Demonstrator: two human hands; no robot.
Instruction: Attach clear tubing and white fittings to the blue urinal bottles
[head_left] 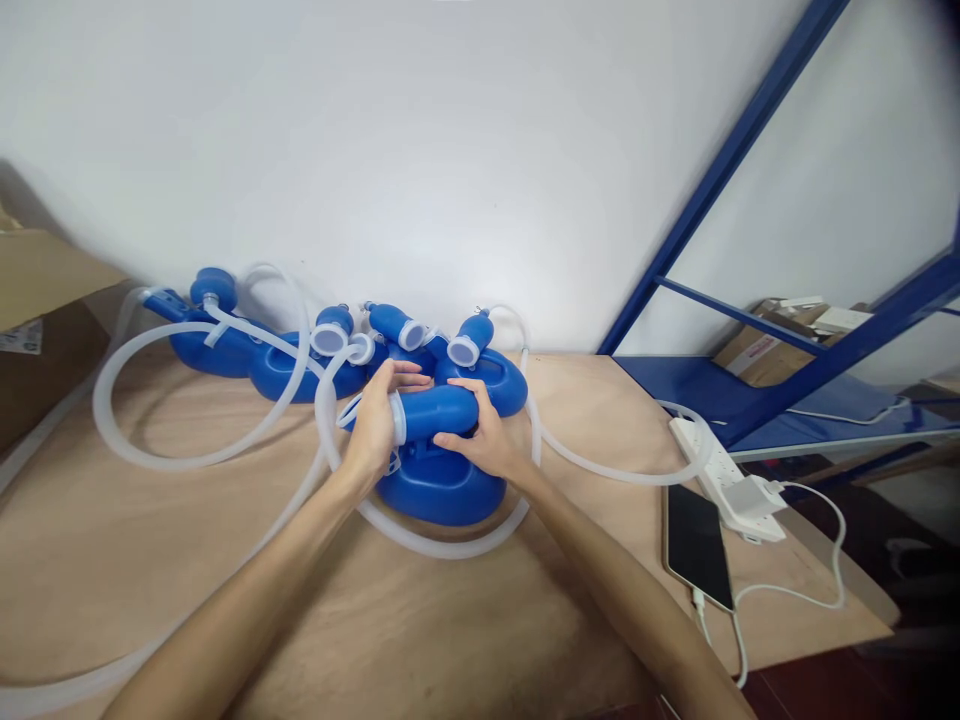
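A blue plastic bulb-shaped cup (435,411) with a pale translucent collar lies sideways between my two hands. My left hand (373,420) wraps its collar end, the thumb side hidden from view. My right hand (486,432) grips the rounded blue end, thumb below and fingers above. Directly under the cup rests a blue hollow bottle (444,495) on the table; whether the two are joined is hidden. A translucent hose (450,549) curves around the front of this bottle.
Several similar blue bottles (217,352) with cups and hoses line the wall. A cardboard box (52,280) stands at left. On the right lie a phone (697,545) and a power strip (724,475) with cables, beside a blue metal shelf (675,390). The wooden table (420,640) ends at right.
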